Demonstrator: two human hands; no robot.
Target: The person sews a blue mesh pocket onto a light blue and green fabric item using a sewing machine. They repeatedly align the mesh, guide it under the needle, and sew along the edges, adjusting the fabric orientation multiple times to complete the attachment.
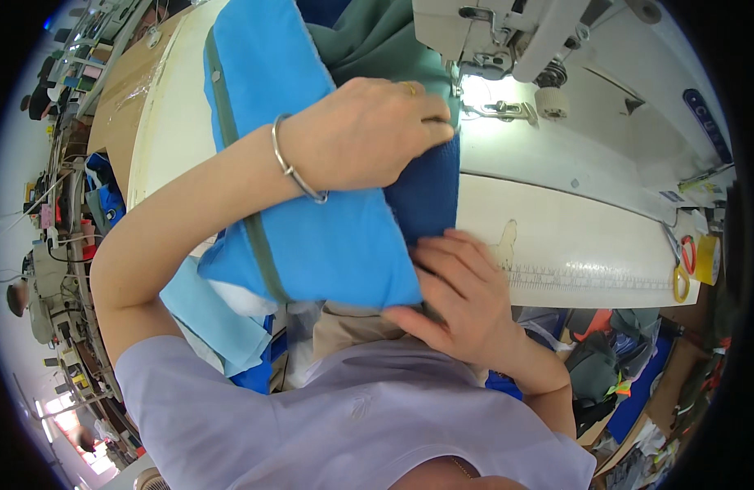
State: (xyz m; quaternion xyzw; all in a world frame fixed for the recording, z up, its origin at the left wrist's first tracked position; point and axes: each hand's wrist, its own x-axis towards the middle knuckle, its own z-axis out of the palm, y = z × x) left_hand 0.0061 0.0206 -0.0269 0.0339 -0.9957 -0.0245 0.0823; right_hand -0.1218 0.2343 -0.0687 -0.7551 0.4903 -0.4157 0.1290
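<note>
A bright blue fabric piece (312,253) with a grey-green strip (258,245) lies over the near edge of the sewing table. Dark blue fabric (426,192) shows beside it, and dark green cloth (377,49) spreads behind. My left hand (369,126), a silver bangle on its wrist, reaches across the blue piece. Its fingers are curled and closed on the dark blue fabric, just left of the presser foot (499,110); the fingertips are partly hidden. My right hand (467,294) grips the near right corner of the layered fabric, thumb toward me and fingers on the far side.
The lit sewing machine (606,122) stands at the right. A printed ruler scale (589,278) runs along the table's near edge to scissors (682,269) and a yellow tape roll (708,260). Light blue cloth (218,314) hangs at the left; piled fabrics (606,367) lie lower right.
</note>
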